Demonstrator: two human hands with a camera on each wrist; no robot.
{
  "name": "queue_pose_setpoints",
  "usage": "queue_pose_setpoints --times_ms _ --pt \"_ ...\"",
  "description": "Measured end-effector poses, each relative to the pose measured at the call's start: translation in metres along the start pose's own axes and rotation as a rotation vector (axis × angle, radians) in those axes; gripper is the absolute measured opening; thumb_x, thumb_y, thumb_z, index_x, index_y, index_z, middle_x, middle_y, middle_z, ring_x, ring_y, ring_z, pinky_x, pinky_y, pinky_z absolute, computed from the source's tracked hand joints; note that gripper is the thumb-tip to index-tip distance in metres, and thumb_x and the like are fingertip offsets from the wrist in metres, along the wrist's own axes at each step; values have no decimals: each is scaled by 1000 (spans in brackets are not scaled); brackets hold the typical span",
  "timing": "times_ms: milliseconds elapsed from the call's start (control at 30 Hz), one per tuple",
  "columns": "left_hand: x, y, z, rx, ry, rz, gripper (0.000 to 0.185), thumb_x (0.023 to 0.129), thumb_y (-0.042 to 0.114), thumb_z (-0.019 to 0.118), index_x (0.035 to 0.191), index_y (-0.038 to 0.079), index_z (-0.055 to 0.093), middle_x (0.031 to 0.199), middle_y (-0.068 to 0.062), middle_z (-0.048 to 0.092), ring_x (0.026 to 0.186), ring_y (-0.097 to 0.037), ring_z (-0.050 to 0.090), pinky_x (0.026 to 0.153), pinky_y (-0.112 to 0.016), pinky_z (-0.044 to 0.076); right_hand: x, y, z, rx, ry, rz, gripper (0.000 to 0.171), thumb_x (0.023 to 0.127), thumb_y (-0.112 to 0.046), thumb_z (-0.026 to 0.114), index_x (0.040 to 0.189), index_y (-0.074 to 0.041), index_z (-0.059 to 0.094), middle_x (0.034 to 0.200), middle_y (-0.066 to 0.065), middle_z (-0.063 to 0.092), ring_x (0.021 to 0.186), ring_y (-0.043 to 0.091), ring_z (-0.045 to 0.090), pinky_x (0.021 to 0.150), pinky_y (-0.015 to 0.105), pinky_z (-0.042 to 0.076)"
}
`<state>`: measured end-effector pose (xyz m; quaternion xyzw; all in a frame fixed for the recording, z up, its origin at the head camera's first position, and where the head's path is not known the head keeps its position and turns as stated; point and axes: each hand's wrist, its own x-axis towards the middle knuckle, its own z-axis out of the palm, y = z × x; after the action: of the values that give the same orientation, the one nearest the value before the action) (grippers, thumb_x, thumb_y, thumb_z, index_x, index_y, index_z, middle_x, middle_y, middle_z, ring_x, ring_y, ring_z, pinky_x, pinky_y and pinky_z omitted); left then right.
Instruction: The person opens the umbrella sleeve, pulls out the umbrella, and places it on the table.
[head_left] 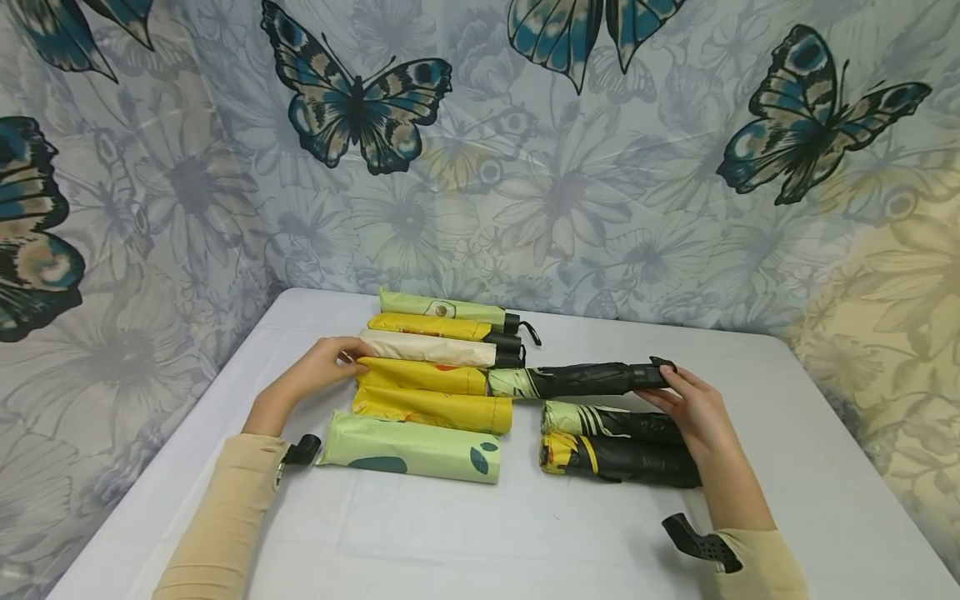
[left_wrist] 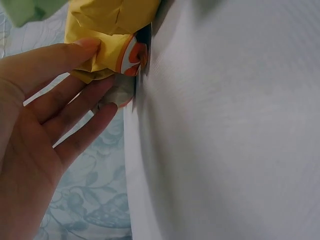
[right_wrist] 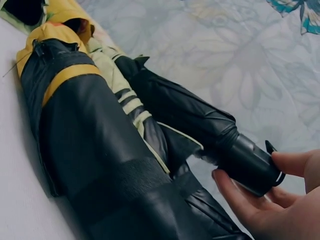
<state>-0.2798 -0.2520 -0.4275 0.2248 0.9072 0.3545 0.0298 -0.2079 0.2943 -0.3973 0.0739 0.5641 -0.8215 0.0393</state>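
Black folded umbrella (head_left: 577, 380) lay across the middle of the white table (head_left: 787, 433), its pale green end touching a yellow umbrella (head_left: 423, 377) in the left-hand stack. Right hand (head_left: 693, 408) curled round its handle cap (right_wrist: 252, 165), thumb above, fingers beneath. Left hand (head_left: 326, 367) lay with straight fingers pressed against the near ends of the yellow and cream umbrella (head_left: 427, 348), gripping nothing. Two further black umbrellas (head_left: 622, 442) lay side by side just nearer, beside the right hand; a light green umbrella (head_left: 408, 448) lay nearest on the left, another green one (head_left: 442, 309) farthest. Handling judgement: the step seemed to be lining up the row, best done by steadying the stack while easing the black one lengthwise, level. No brand, label or legible writing was seen.
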Motion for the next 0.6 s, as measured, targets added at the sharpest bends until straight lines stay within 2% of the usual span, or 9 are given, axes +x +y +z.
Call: queue_pose_setpoints --times_ms 100,200,300,600 --pt "1 0 1 8 0 1 21 90 7 68 111 9 70 105 -8 71 98 -24 65 87 -40 55 -1 -1 -5 36 -3 -12 31 98 -13 57 127 -9 45 100 -10 69 88 11 73 84 25 59" --pt "1 0 1 11 1 4 21 90 6 68 111 8 70 104 -8 71 97 -24 65 86 -39 55 -2 -2 -8 65 -12 -29 12 98 -11 57 110 -14 59 100 -8 69 87 13 73 83 26 60" --pt "1 0 2 19 5 13 20 90 6 68 110 8 70 103 -9 71 96 -24 65 84 -39 55 -3 -4 -12 94 -23 -46 14 99 -9 55 100 -17 67 100 -6 69 86 15 74 82 27 60" --pt "2 -2 3 39 2 16 19 90 6 69 109 7 71 101 -8 71 94 -22 65 82 -37 55 -6 -9 -27 155 -21 -89 20 99 -6 54 99 -11 73 98 -1 71 83 18 74 78 33 62"
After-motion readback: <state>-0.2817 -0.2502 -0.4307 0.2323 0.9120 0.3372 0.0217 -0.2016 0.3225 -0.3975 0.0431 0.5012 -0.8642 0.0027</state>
